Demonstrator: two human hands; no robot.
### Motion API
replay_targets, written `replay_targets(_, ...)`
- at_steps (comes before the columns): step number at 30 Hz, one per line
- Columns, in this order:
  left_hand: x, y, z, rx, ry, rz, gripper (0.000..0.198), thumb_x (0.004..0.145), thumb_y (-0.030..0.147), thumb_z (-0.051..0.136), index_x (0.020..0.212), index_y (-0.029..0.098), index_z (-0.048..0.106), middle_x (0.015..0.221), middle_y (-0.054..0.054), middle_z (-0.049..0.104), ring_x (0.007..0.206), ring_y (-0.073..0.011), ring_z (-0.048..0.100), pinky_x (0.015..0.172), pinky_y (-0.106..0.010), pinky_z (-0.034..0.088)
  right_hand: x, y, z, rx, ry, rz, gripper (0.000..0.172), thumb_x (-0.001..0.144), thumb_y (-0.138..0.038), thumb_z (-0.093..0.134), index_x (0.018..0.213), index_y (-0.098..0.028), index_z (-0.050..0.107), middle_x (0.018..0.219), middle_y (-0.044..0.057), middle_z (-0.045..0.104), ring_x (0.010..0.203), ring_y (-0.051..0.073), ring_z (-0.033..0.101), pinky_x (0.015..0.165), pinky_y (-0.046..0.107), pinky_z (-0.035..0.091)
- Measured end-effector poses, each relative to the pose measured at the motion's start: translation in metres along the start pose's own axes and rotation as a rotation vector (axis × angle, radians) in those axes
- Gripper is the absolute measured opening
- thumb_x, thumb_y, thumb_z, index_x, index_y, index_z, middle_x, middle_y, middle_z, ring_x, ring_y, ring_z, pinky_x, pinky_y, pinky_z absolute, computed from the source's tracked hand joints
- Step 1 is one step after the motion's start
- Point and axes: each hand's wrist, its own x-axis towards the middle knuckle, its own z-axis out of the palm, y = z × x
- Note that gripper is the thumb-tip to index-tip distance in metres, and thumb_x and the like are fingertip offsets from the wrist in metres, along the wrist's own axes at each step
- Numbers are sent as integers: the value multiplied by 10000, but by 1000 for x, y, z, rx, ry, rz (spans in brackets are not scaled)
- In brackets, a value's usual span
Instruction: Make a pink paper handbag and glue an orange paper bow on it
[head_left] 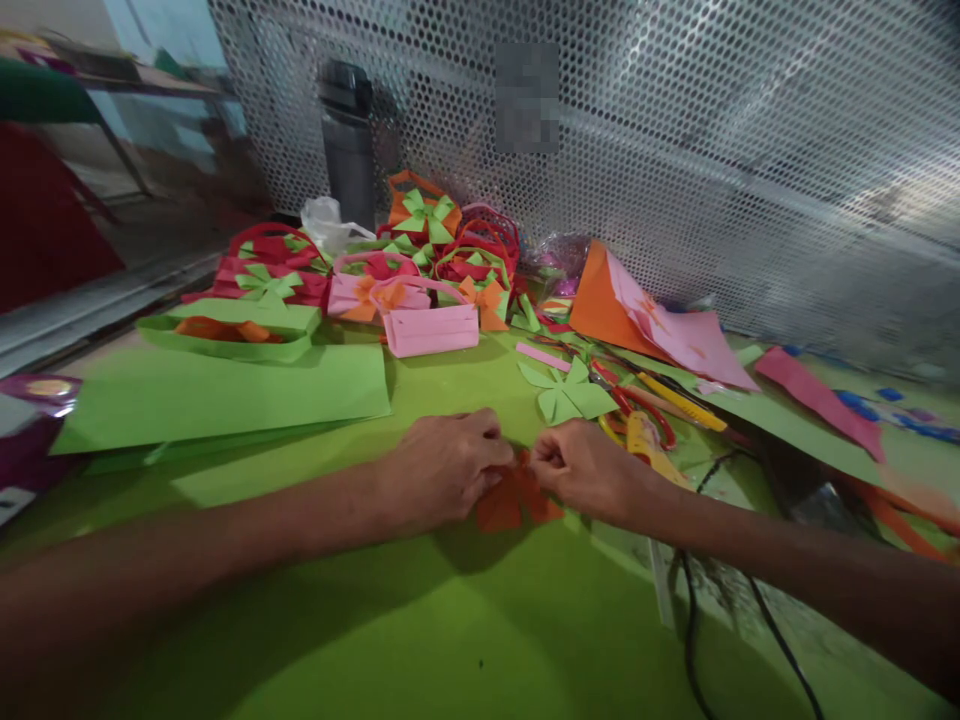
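Note:
An orange paper flower [504, 505] is between my two hands, low over the green tabletop. My left hand [446, 468] pinches its left side, and my right hand [581, 468] has its fingers closed on the right side. The fingers hide the upper part of the flower. Just beyond my right hand lies a light green paper flower [566, 392], flat and with pointed petals. Farther off stands a small pink paper bag [431, 330] with a handle and no flower on its front.
Several finished paper bags [274, 280] stand at the back. Green paper sheets [225, 395] lie to the left. Red-handled scissors [630, 395], a yellow cutter [682, 400] and a glue gun [651, 445] lie right, near a black cord [690, 610]. A dark bottle [349, 150] stands against the perforated metal panel [637, 190].

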Motion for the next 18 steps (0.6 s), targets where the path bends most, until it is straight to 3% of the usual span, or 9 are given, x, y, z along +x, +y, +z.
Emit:
replay_targets(6,-1,-2,6,118,29,49,194,853,181,433,924,213,610,917,-37,553,717,-147,547,598,-270,416,1,-3,-1,-12,-3,23,170,654,-155,453,493,-155,509,424,-35,445,409,66,335,400,212,197)
replay_targets(11,-5,-2,8,313,51,204,211,855,180,439,1036,207,544,890,-50,520,692,-177,501,506,-284,374,0,-1,-1,1,-11,32,156,668,-173,459,536,-152,540,435,-31,468,408,69,355,389,211,186)
replay_targets(18,-12,5,7,414,51,248,82,840,159,458,856,170,538,839,-57,479,663,-173,439,459,-288,323,0,-2,-4,37,-18,16,162,672,-154,479,519,-143,529,434,-33,461,416,68,352,401,215,196)
